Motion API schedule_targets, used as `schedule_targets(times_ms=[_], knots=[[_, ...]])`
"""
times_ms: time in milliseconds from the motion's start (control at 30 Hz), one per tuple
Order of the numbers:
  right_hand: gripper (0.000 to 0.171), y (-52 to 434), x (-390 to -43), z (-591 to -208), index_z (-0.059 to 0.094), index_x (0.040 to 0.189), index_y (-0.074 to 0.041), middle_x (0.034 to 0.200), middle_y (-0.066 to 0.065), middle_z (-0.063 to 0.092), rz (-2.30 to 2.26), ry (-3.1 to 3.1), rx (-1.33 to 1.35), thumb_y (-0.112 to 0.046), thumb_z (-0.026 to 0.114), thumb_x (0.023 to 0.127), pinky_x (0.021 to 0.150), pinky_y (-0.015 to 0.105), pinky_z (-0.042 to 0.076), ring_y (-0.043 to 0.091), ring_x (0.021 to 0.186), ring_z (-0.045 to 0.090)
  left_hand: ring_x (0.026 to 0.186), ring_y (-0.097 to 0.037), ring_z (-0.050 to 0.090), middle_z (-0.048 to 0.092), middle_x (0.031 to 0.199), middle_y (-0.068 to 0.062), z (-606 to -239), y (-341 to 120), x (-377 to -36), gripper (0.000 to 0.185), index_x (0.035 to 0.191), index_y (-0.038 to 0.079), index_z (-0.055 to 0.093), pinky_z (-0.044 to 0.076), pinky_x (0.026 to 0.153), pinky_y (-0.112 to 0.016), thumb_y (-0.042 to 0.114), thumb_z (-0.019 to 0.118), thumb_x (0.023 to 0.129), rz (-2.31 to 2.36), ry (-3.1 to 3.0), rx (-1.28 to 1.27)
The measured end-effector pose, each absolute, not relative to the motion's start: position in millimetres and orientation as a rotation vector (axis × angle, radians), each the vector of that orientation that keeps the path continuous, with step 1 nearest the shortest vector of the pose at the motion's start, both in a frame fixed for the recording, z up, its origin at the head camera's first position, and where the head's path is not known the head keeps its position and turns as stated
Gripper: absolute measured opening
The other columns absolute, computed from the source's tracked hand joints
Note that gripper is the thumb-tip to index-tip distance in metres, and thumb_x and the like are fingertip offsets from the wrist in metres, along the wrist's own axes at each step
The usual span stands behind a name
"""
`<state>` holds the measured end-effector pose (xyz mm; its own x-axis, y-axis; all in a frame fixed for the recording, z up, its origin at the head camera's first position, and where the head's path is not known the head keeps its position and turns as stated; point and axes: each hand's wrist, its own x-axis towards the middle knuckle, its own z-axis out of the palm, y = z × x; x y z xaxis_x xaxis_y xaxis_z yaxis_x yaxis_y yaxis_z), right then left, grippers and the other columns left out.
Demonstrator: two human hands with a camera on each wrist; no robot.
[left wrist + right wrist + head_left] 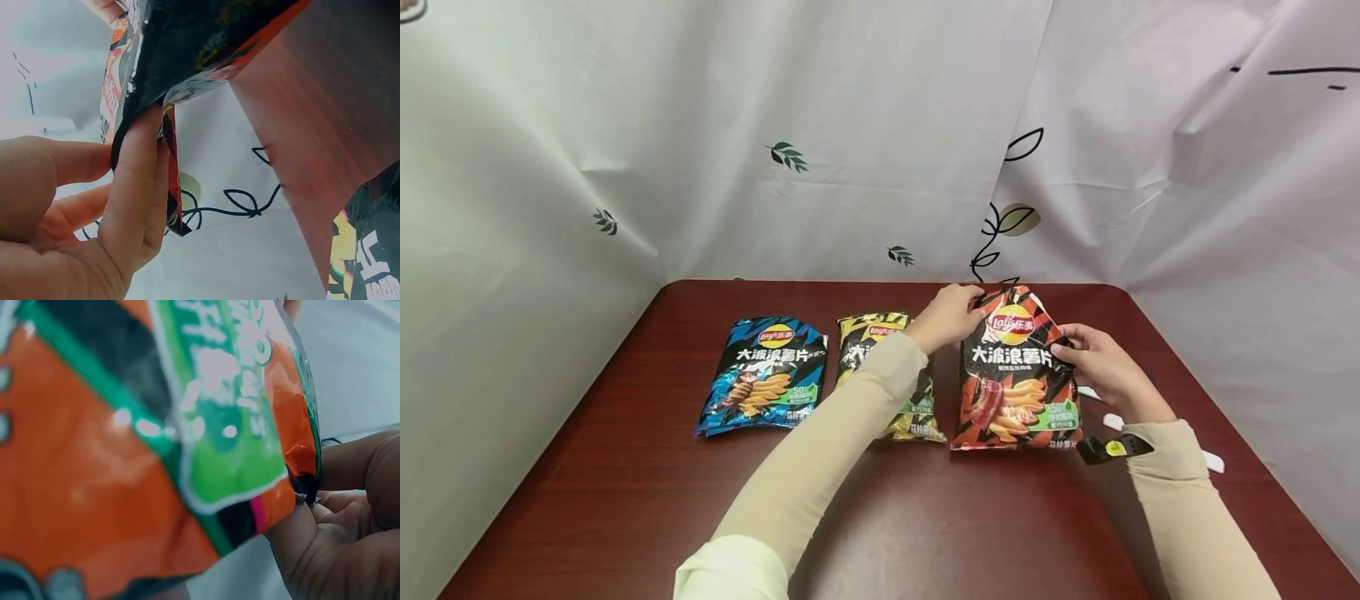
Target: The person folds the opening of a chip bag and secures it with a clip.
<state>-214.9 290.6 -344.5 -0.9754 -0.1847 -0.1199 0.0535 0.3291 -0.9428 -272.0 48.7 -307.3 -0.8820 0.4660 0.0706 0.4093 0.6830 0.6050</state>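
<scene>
Three bags lie in a row on our table (625, 500) in the head view: blue bag (765, 375) at 9 o'clock, yellow bag (880, 333) in the middle, red bag (1015, 371) at 3 o'clock, with our left hand (951, 317) pinching its top-left corner and our right hand (1101, 362) gripping its right edge. Left wrist view: fingers (134, 187) curl on the seal; right wrist view: fingers (300, 528) clamp the edge. We judge the bag's opening is in hand, and the next move calls for pulling the seal apart.
</scene>
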Motion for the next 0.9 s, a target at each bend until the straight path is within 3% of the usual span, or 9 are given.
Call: schedule_targets(times_ms=[33,100,167,267,467,567,700,900], knots=[[0.046,290,-214,-344,0.027,0.135,0.009,0.093,-0.008,0.057,-1.706,2.381,-0.124,-0.015,0.046,0.101,0.071,0.030,0.057,0.004,0.079,0.065,0.081,-0.020,0.063,0.048,0.140,-0.014,-307,47,-271,0.045,0.144,0.010,0.044,0.053,0.070,-0.028,0.023,0.049,0.101,0.993,2.781,0.718],[0.044,290,-213,-342,0.029,0.133,0.008,0.093,-0.009,0.058,-1.714,2.370,-0.136,-0.016,0.047,0.101,0.071,0.030,0.057,0.004,0.080,0.065,0.082,-0.022,0.063,0.043,0.144,-0.014,-305,45,-268,0.046,0.145,0.011,0.043,0.054,0.071,-0.029,0.025,0.049,0.101,1.005,2.764,0.694],[0.041,288,-211,-341,0.030,0.132,0.006,0.093,-0.011,0.059,-1.726,2.355,-0.150,-0.015,0.047,0.101,0.071,0.031,0.057,0.004,0.081,0.065,0.071,-0.025,0.065,0.039,0.146,-0.014,-303,43,-265,0.048,0.146,0.013,0.041,0.055,0.060,-0.030,0.026,0.049,0.101,1.039,2.728,0.665],[0.037,286,-209,-340,0.034,0.129,0.003,0.092,-0.013,0.061,-1.751,2.330,-0.164,-0.016,0.049,0.101,0.070,0.030,0.056,0.004,0.081,0.065,0.076,-0.027,0.065,0.038,0.145,-0.013,-301,39,-261,0.049,0.146,0.014,0.041,0.054,0.053,-0.029,0.029,0.050,0.101,1.063,2.711,0.640],[0.030,279,-206,-339,0.038,0.125,-0.004,0.092,-0.012,0.062,-1.805,2.267,-0.183,-0.016,0.050,0.100,0.067,0.030,0.057,0.006,0.079,0.067,0.100,-0.017,0.052,0.046,0.138,-0.008,-298,30,-258,0.047,0.144,0.017,0.045,0.049,0.073,-0.027,0.033,0.051,0.100,0.979,2.792,0.647],[0.033,274,-204,-340,0.037,0.127,-0.003,0.093,-0.011,0.062,-1.810,2.249,-0.197,-0.017,0.051,0.100,0.067,0.032,0.057,0.007,0.081,0.067,0.088,-0.019,0.059,0.046,0.136,-0.010,-296,25,-255,0.047,0.144,0.016,0.045,0.051,0.069,-0.028,0.031,0.051,0.100,0.984,2.776,0.643],[0.034,267,-203,-342,0.037,0.128,-0.001,0.094,-0.011,0.061,-1.812,2.249,-0.204,-0.017,0.050,0.100,0.068,0.033,0.057,0.006,0.081,0.066,0.061,-0.027,0.064,0.043,0.135,-0.013,-294,18,-250,0.048,0.145,0.015,0.043,0.053,0.052,-0.028,0.029,0.051,0.100,1.041,2.714,0.611],[0.033,256,-202,-344,0.037,0.127,0.000,0.093,-0.011,0.062,-1.834,2.231,-0.209,-0.015,0.050,0.100,0.066,0.033,0.057,0.007,0.079,0.067,0.061,-0.020,0.056,0.047,0.119,-0.011,-293,5,-245,0.045,0.142,0.015,0.046,0.051,0.050,-0.025,0.029,0.051,0.100,1.037,2.732,0.615]])
